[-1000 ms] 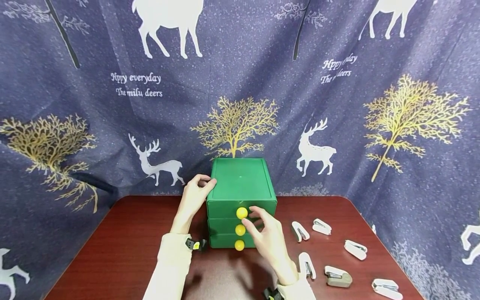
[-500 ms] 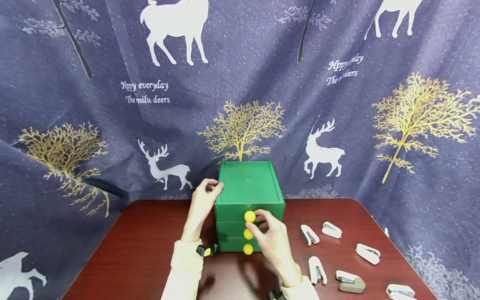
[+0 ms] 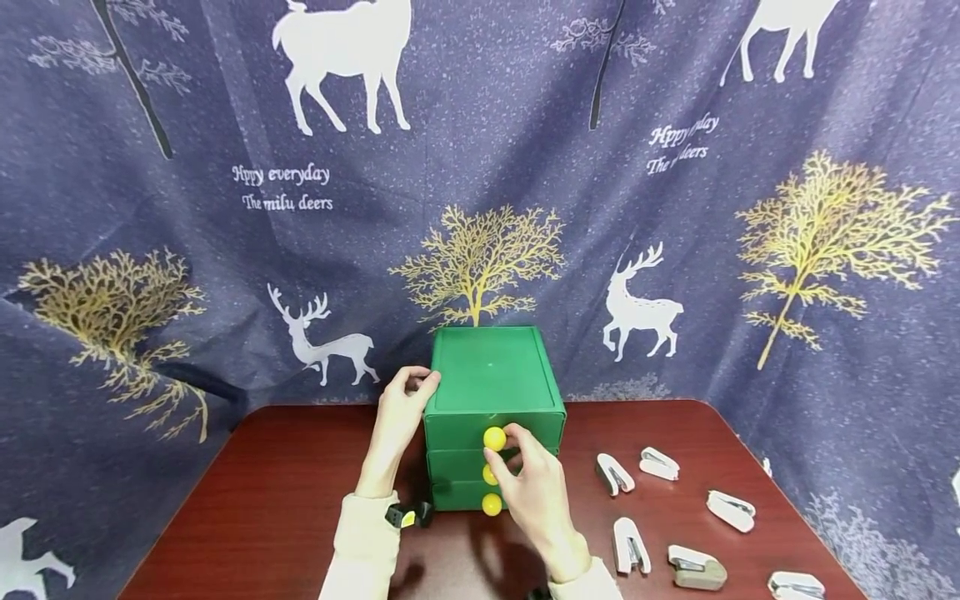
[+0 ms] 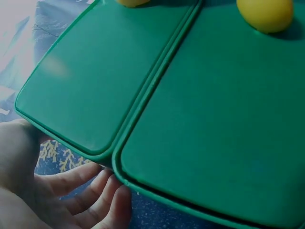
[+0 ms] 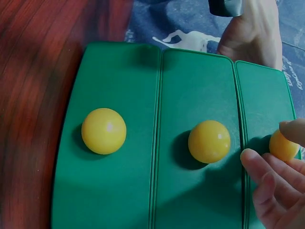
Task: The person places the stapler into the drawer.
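Observation:
A green cabinet (image 3: 491, 371) with three stacked drawers, all pushed in, stands at the middle of the table's back. Each drawer front carries one round yellow knob. My right hand (image 3: 536, 492) pinches the top knob (image 3: 494, 438) between thumb and fingers, also visible at the right edge of the right wrist view. Below it are the middle knob (image 5: 209, 141) and the bottom knob (image 5: 104, 131). My left hand (image 3: 400, 412) rests at the cabinet's left side, thumb at the top edge. In the left wrist view its fingers (image 4: 90, 195) lie along that side; the thumb tip is hidden.
Several small staplers lie right of the cabinet on the dark red table (image 3: 262, 500), among them a white stapler (image 3: 630, 547) and a grey-and-white stapler (image 3: 697, 568). A blue curtain (image 3: 480, 150) printed with deer and trees hangs behind.
My right hand has come up to the top knob, and its thumb and fingers have closed about it. The left hand stays at the cabinet's side. The head view has shifted slightly.

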